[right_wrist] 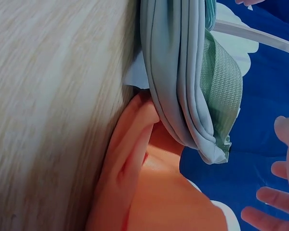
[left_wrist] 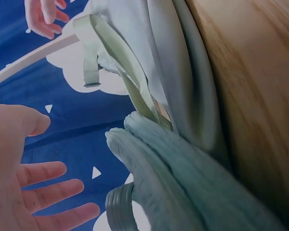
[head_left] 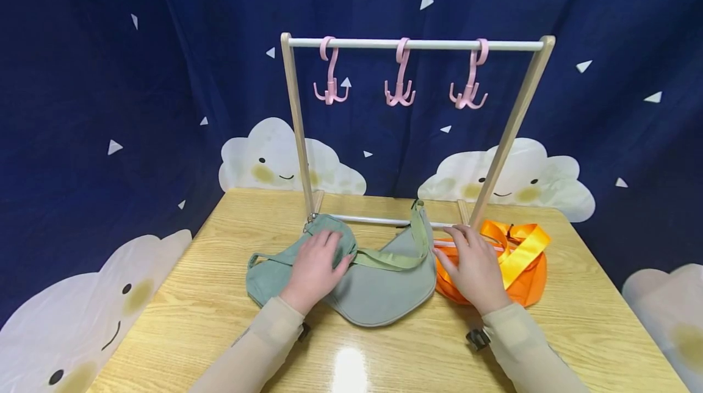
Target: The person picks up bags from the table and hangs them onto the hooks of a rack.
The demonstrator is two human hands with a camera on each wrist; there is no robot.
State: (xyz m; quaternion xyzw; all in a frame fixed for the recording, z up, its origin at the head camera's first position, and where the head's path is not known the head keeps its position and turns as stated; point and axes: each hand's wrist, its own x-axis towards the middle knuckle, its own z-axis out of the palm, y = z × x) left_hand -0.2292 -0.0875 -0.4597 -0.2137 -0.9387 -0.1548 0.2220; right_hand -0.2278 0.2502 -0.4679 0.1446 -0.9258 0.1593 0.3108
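Note:
Three bags lie side by side on the table. At left is a teal bag with a strap loop; my left hand hovers above it, fingers spread and holding nothing. The left wrist view shows a gap between those fingers and the teal bag. In the middle lies a flat grey-green bag, its light green strap curving over the top. My right hand is over the orange bag, fingers loosely extended, thumb near the grey-green bag's right edge. A shiny yellow-orange strap lies across the orange bag.
Behind the bags stands a wooden rack with a white top bar. From it hang three pink multi-prong hooks, at left, middle and right. A lower bar runs just behind the bags. A blue curtain backs the table.

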